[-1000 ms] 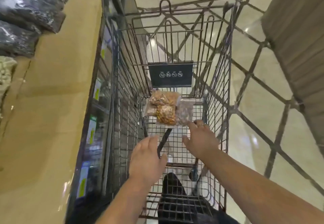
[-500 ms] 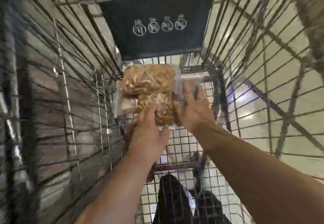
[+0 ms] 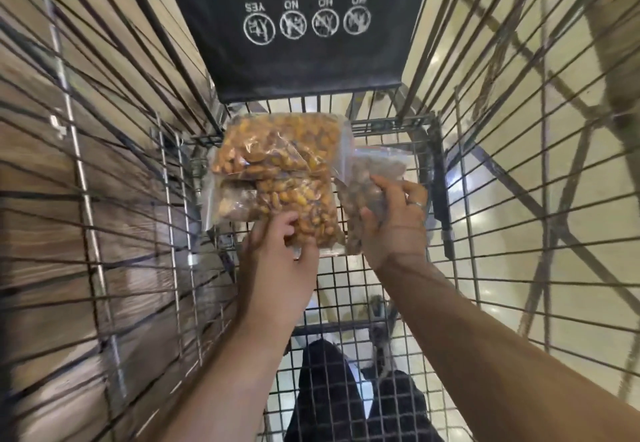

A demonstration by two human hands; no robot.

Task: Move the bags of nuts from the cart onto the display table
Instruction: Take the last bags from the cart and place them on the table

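Both hands are down in the wire cart (image 3: 104, 199), at the far end of its mesh floor (image 3: 346, 289). There the bags of nuts (image 3: 287, 178) lie bunched under the black seat flap (image 3: 304, 61). The left hand (image 3: 277, 261) pinches the near edge of a bag of golden nuts (image 3: 304, 206). The right hand (image 3: 394, 223) is curled round a bag of darker brown nuts (image 3: 374, 171) near the far right corner.

To lift cleanly, I'd shift the left grip from the thin film edge onto the bag's body — a pinched edge of slack plastic is likely to stretch or slip under the load. Each bag should rise straight up, clear of the side wires, before the turn to the display table, which is out of view.

A second golden bag (image 3: 277, 144) lies against the far edge and overlaps the pinched one. What looks like another brown bag (image 3: 235, 202) sits partly beneath them at the left — the overlap makes that hard to tell. Pulling the pinched bag could drag both along. The flap overhangs the pile and the steep wire sides narrow the way out. The ring (image 3: 417, 204) on the right hand might snag the film.
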